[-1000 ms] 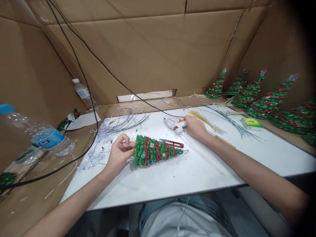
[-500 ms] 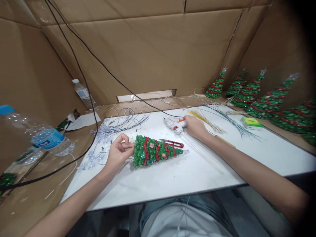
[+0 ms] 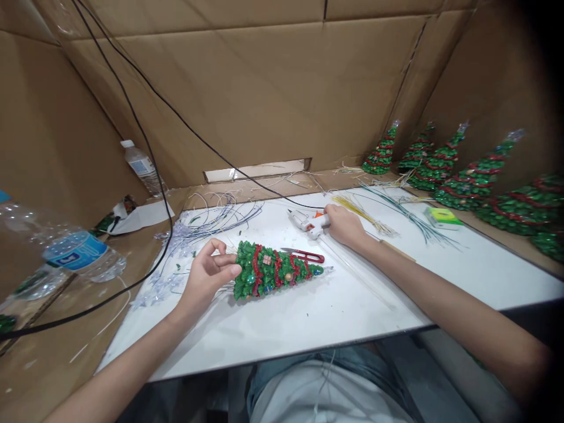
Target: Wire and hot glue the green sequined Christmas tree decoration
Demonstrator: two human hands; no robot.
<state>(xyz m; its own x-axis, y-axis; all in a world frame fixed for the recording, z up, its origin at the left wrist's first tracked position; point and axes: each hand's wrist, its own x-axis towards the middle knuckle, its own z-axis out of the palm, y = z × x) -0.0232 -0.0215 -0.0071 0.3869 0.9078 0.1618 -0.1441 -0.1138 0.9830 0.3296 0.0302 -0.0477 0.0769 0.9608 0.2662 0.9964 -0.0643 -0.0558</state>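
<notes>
A small green Christmas tree with red garlands and tiny ornaments lies on its side on the white board, its tip pointing right. My left hand grips it at the base, thumb on the rim and the other fingers partly hidden behind the base. Thin wires stick out of the base beside my fingers. My right hand is closed around the back of a white and orange glue gun, which lies with its nozzle to the left. Red thread snips lie just behind the tree.
Finished-looking trees stand along the right edge. Bundles of yellow wires and green wires lie behind my right arm, near a yellow-green box. Loose blue wires are at back left. A black cable crosses over water bottles.
My left thumb has shifted onto the rim of the tree's base, and the fingers have opened slightly. My right hand stays on the glue gun. The whole view has shifted a little.
</notes>
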